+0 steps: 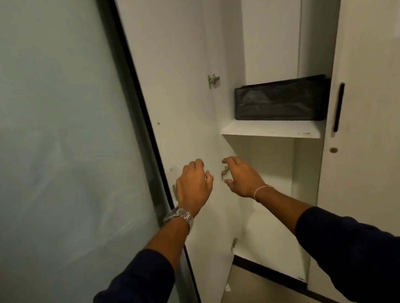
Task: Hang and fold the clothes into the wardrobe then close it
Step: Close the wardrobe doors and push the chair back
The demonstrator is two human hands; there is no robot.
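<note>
wardrobe point(270, 128) open; left hand point(193, 187), right hand point(243, 177) loosely spread, empty.

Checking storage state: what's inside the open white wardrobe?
The open white wardrobe holds a black fabric bin on its white shelf. The bin's contents are hidden by its wall. Below the shelf, no clothes show; the closed right door covers the rest.

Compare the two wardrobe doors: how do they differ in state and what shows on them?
The left door is swung open, showing its plain inner face and hinges; the right door is closed, showing its outer face with a black handle and a lock. Both are white.
</note>
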